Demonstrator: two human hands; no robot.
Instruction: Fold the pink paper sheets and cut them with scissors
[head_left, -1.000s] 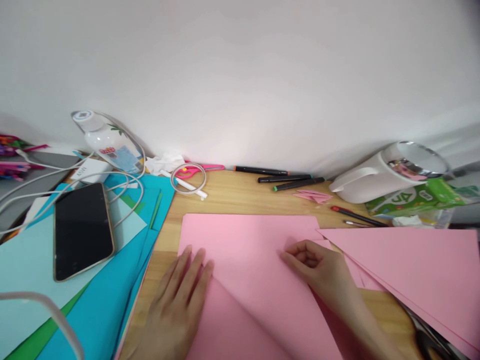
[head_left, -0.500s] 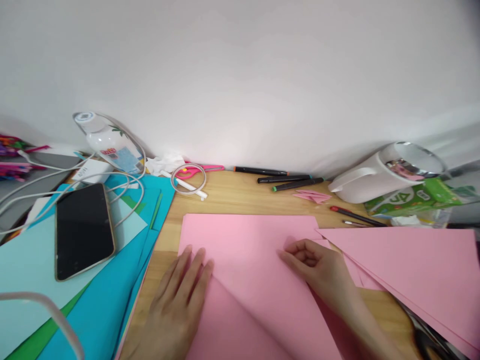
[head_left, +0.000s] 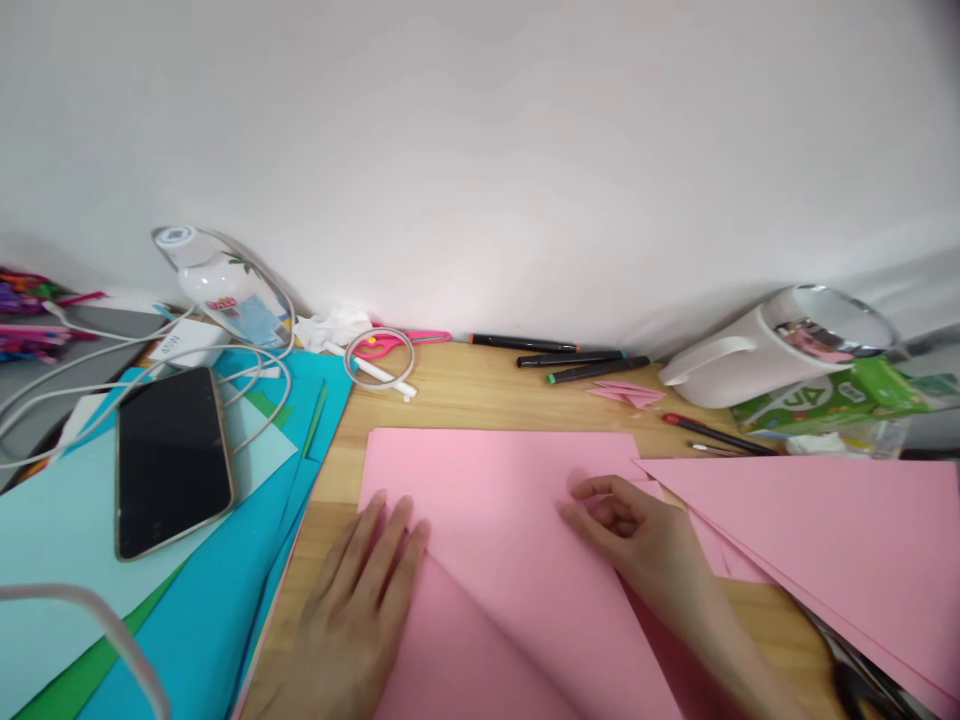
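A pink paper sheet (head_left: 502,500) lies on the wooden desk (head_left: 465,395) with one part folded diagonally over the rest. My left hand (head_left: 360,600) lies flat on the sheet's left side, fingers stretched out along the fold. My right hand (head_left: 637,535) rests on the sheet's right part with its fingers curled and pressed down on the paper; I cannot make out anything held inside them.
More pink sheets (head_left: 825,540) fan out at the right. A phone (head_left: 171,460) lies on blue and green paper (head_left: 187,620) with white cables. Pink scissors (head_left: 390,342), markers (head_left: 570,360), small pink scraps (head_left: 626,392), a white jug (head_left: 772,345) and a green packet (head_left: 832,392) line the wall.
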